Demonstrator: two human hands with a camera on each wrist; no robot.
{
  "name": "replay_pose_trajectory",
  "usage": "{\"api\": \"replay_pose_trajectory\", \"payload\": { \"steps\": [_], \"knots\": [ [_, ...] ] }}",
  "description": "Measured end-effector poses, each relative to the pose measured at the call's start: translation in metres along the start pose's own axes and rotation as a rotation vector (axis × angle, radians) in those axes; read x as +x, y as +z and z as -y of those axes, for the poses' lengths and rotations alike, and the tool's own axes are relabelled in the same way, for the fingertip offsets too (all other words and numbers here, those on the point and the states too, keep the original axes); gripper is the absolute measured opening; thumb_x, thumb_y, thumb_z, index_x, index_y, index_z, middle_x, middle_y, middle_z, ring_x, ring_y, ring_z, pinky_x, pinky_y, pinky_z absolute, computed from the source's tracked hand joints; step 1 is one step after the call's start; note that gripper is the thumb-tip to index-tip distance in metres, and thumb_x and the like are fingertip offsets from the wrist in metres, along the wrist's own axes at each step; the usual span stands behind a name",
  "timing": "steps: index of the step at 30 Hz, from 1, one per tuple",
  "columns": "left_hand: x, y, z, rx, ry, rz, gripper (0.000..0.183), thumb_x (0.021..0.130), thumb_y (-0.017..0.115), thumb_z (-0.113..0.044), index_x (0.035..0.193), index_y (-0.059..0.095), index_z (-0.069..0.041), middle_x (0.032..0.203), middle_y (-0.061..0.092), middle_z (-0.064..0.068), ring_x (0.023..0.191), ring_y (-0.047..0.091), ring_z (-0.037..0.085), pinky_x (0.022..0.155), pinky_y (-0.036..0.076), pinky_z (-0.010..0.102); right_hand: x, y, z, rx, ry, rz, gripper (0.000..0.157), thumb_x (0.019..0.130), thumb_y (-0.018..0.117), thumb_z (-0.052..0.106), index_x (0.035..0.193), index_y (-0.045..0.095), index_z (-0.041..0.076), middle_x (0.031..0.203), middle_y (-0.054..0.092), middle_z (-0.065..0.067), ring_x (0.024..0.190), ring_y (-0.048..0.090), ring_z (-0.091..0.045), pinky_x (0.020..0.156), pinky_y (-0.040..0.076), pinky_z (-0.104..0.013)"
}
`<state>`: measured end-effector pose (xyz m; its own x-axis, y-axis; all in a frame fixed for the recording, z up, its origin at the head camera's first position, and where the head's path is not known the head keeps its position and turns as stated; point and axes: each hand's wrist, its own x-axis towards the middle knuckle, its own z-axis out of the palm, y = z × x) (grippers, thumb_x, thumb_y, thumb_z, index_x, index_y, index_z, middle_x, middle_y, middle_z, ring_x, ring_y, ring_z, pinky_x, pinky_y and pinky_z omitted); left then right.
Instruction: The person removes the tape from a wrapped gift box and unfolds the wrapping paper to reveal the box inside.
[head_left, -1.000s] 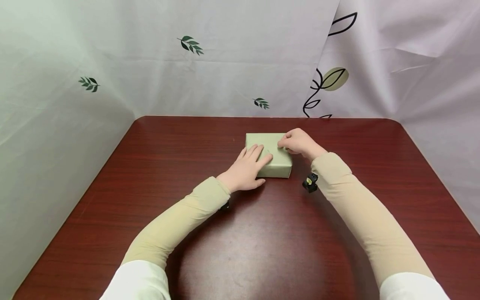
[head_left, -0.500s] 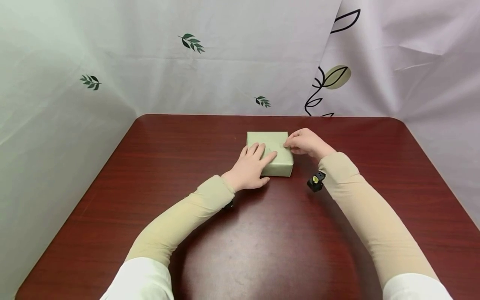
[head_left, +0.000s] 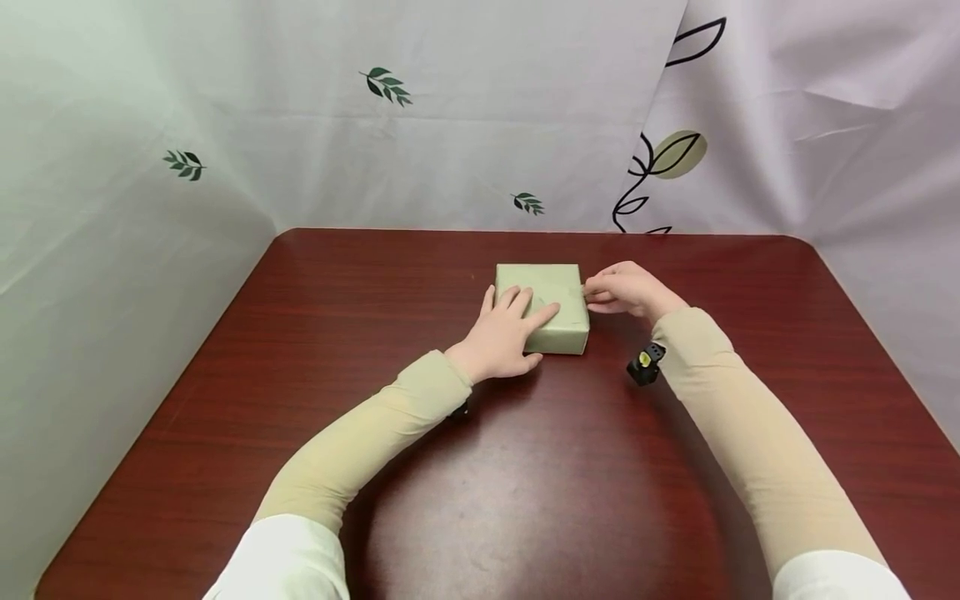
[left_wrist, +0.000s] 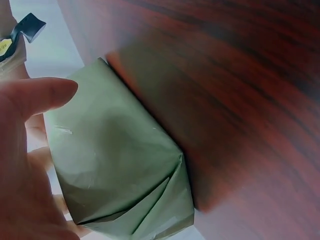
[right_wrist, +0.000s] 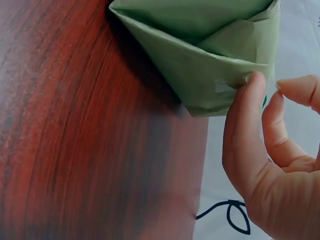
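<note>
A box (head_left: 551, 283) in pale green paper lies on the table. My left hand (head_left: 498, 337) rests on its top and front left, fingers spread. The left wrist view shows this hand beside the wrapped box (left_wrist: 110, 145), its thumb along one face. At the box's right end is my right hand (head_left: 626, 287), fingers bent toward that side. In the right wrist view, a fingertip of the right hand (right_wrist: 270, 150) touches the folded paper flap (right_wrist: 235, 75) near a small shiny patch like clear tape (right_wrist: 222, 87). The other visible fingertips stand apart from it.
The dark red wood table (head_left: 510, 483) extends around the box. A white curtain with leaf prints (head_left: 450, 150) hangs behind it and along the sides. A small black camera (head_left: 647, 364) is on the right wrist.
My right hand has moved from the top right edge of the box rightward to its right end. The left hand remains on the box, and the view has shifted slightly.
</note>
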<state>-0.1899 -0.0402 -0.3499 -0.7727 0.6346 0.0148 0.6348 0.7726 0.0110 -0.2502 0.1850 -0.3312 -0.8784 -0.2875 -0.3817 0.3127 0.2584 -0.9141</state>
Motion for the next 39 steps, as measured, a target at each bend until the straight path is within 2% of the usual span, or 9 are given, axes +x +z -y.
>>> {"api": "replay_pose_trajectory", "payload": {
  "steps": [4, 8, 12, 15, 19, 25, 29, 34, 39],
  "knots": [
    [0.005, 0.001, 0.0, -0.03, 0.013, -0.004, 0.068, 0.086, 0.063, -0.041, 0.146, 0.037, -0.024, 0.144, 0.032, 0.017, 0.138, 0.025, 0.035, 0.112, 0.017, 0.056, -0.001, -0.002, -0.003, 0.028, -0.009, -0.014, 0.012, 0.093, 0.05, 0.003, 0.097, 0.055, -0.006, 0.076, 0.065, 0.005, 0.073, 0.065, -0.005, 0.08, 0.055, -0.028],
    [0.01, 0.0, -0.001, -0.067, 0.066, 0.0, 0.064, 0.087, 0.063, -0.04, 0.141, 0.042, -0.015, 0.148, 0.031, 0.019, 0.141, 0.023, 0.033, 0.114, 0.021, 0.046, 0.0, -0.002, -0.006, 0.047, -0.019, -0.037, 0.012, 0.089, 0.052, 0.0, 0.096, 0.057, -0.007, 0.076, 0.065, 0.003, 0.072, 0.066, -0.006, 0.081, 0.054, -0.031],
    [0.014, -0.004, -0.002, -0.037, 0.098, -0.009, 0.054, 0.087, 0.063, -0.04, 0.13, 0.048, -0.011, 0.14, 0.04, 0.015, 0.135, 0.034, 0.027, 0.108, 0.029, 0.045, 0.001, -0.003, -0.008, 0.075, -0.031, -0.039, 0.015, 0.089, 0.05, -0.001, 0.1, 0.055, -0.01, 0.077, 0.066, 0.001, 0.072, 0.067, -0.007, 0.081, 0.054, -0.031],
    [0.015, -0.006, -0.003, -0.001, 0.083, -0.02, 0.051, 0.086, 0.063, -0.043, 0.126, 0.049, -0.015, 0.128, 0.046, 0.01, 0.126, 0.042, 0.024, 0.1, 0.036, 0.046, 0.001, -0.005, -0.01, 0.123, -0.036, -0.021, 0.012, 0.091, 0.047, -0.001, 0.098, 0.053, -0.009, 0.077, 0.066, 0.0, 0.073, 0.067, -0.009, 0.08, 0.055, -0.03],
    [0.018, -0.008, -0.006, 0.029, 0.067, -0.007, 0.058, 0.086, 0.061, -0.047, 0.135, 0.045, -0.021, 0.118, 0.047, 0.007, 0.121, 0.043, 0.025, 0.091, 0.039, 0.047, 0.001, -0.009, -0.011, 0.226, -0.029, 0.041, 0.013, 0.092, 0.042, -0.004, 0.089, 0.055, -0.003, 0.078, 0.068, -0.003, 0.075, 0.069, -0.012, 0.077, 0.055, -0.028],
    [0.021, -0.007, -0.012, 0.086, 0.047, 0.032, 0.068, 0.084, 0.059, -0.055, 0.144, 0.036, -0.032, 0.127, 0.044, 0.01, 0.122, 0.04, 0.027, 0.089, 0.036, 0.048, -0.001, -0.017, -0.011, 0.299, -0.02, 0.159, 0.031, 0.093, 0.034, -0.008, 0.078, 0.059, 0.002, 0.085, 0.07, -0.005, 0.08, 0.069, -0.015, 0.08, 0.055, -0.032],
    [0.022, -0.006, -0.015, 0.12, 0.038, 0.034, 0.07, 0.084, 0.058, -0.057, 0.146, 0.033, -0.035, 0.13, 0.042, 0.011, 0.119, 0.04, 0.028, 0.087, 0.036, 0.048, -0.001, -0.021, -0.01, 0.309, -0.015, 0.162, 0.032, 0.094, 0.029, -0.005, 0.082, 0.059, 0.001, 0.084, 0.07, -0.006, 0.08, 0.069, -0.016, 0.08, 0.055, -0.032],
    [0.024, -0.007, -0.019, 0.161, 0.022, 0.031, 0.073, 0.083, 0.058, -0.058, 0.147, 0.03, -0.038, 0.131, 0.042, 0.01, 0.116, 0.04, 0.029, 0.085, 0.037, 0.047, -0.002, -0.022, -0.012, 0.319, -0.023, 0.162, 0.024, 0.098, 0.026, -0.002, 0.09, 0.049, 0.001, 0.085, 0.069, -0.005, 0.08, 0.069, -0.015, 0.079, 0.055, -0.032],
    [0.03, -0.008, -0.026, 0.172, -0.012, 0.059, 0.077, 0.081, 0.059, -0.059, 0.148, 0.026, -0.04, 0.13, 0.041, 0.011, 0.113, 0.04, 0.031, 0.084, 0.039, 0.048, -0.003, -0.021, -0.012, 0.312, -0.042, 0.15, 0.02, 0.098, 0.026, -0.001, 0.088, 0.043, 0.004, 0.086, 0.069, -0.003, 0.081, 0.069, -0.015, 0.079, 0.055, -0.033]
  ]
}}
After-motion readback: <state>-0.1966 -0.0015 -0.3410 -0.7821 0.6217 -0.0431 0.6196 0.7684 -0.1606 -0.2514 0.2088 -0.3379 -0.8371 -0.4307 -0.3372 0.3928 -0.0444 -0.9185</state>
